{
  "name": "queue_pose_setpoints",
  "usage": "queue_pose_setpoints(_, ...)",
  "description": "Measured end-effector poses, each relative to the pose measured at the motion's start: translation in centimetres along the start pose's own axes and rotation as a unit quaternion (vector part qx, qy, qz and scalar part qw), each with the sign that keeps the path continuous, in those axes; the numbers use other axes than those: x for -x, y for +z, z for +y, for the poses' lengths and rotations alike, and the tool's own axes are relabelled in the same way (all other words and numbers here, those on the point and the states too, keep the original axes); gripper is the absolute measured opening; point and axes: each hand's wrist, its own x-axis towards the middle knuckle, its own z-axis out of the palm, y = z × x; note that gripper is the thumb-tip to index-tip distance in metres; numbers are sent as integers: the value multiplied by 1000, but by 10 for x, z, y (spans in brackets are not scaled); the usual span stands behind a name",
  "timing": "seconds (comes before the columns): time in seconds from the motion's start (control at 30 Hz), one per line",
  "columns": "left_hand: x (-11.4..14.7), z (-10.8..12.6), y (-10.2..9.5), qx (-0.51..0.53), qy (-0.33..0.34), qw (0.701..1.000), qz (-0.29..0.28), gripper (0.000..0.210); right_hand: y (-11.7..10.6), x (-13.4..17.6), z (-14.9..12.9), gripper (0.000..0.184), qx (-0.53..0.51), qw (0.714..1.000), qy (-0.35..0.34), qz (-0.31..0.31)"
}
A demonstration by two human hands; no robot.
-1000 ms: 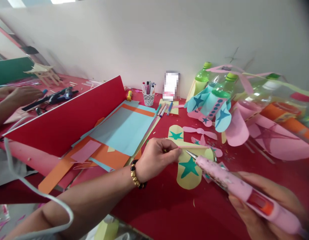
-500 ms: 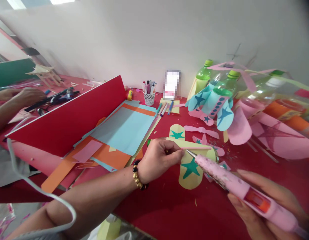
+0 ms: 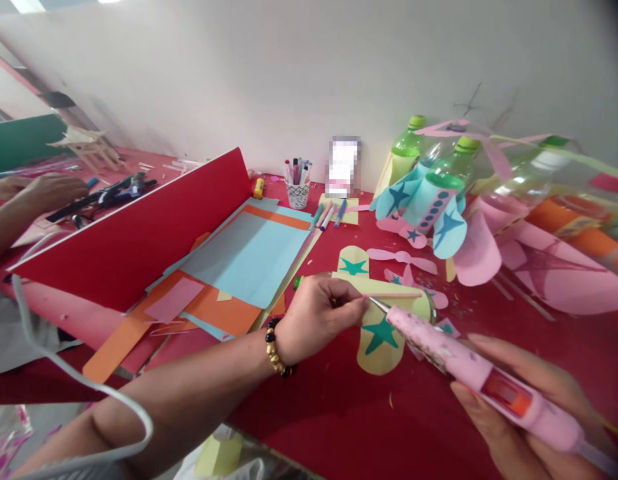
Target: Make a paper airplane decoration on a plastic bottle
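Note:
My left hand [image 3: 321,312], with a beaded bracelet at the wrist, pinches the near end of a thin pink strip [image 3: 396,295]. My right hand [image 3: 549,377] grips a pink hot glue pen [image 3: 443,343], whose metal tip meets or nearly meets the strip beside my left fingertips. Below them lies a bottle wrapped in pale yellow paper [image 3: 416,305], its green cap [image 3: 297,283] partly behind my left hand. Yellow wings stick out on both sides, the nearer wing [image 3: 381,343] bearing a green star. Close by are a pink paper propeller [image 3: 403,259] and a pink tail piece.
Finished bottle planes [image 3: 446,217] crowd the right side. Coloured paper sheets [image 3: 249,260] lie left, beside a red divider board [image 3: 139,233]. A pen cup [image 3: 298,193], markers and a phone [image 3: 343,167] stand at the wall. A white cable [image 3: 89,387] crosses the lower left; another person's hand [image 3: 59,193] works beyond the board.
The glue pen's tip has shifted slightly left and up, closer to my left fingertips. My left hand keeps its pinch in place, and the view has moved very slightly.

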Motion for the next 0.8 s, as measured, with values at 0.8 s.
queue_pose_setpoints(0.8, 2, -4, 2, -16, 10, 1000, 5, 25, 2, -1, -7, 38, 21, 1000, 5, -2)
